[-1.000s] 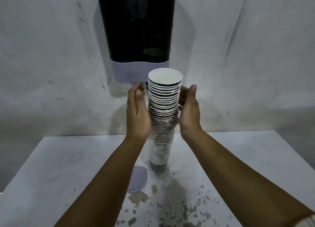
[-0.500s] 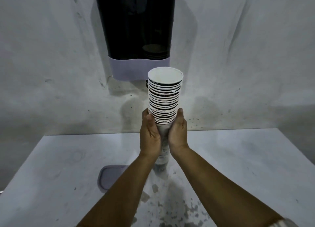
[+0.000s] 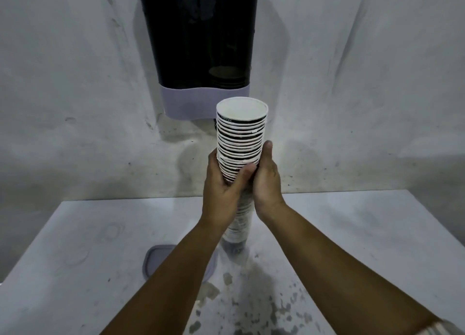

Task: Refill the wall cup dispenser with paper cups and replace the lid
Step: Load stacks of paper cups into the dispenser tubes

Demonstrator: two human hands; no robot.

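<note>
While gripped two-handed, cup stack (image 3: 240,136) below dispenser (image 3: 201,45).

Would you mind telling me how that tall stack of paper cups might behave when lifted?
The stack of paper cups is probably light, being thin paper. Tall and narrow, it may bend or separate; left hand and right hand both grip mid-height. Squeezing could crush rims.

cup stack (image 3: 240,143): white rims are banded with black, giving a striped look; the top cup's inside is white.
dispenser body (image 3: 201,32): dark, near black, is seen.
dispenser base band (image 3: 186,103): pale lilac-grey is shown.
lid (image 3: 156,259): the same pale lilac-grey is shown.
table (image 3: 75,246): white, flecked with dark grey-brown stains at the near middle.
wall (image 3: 63,83): off-white, marked with grey smudges.
</note>
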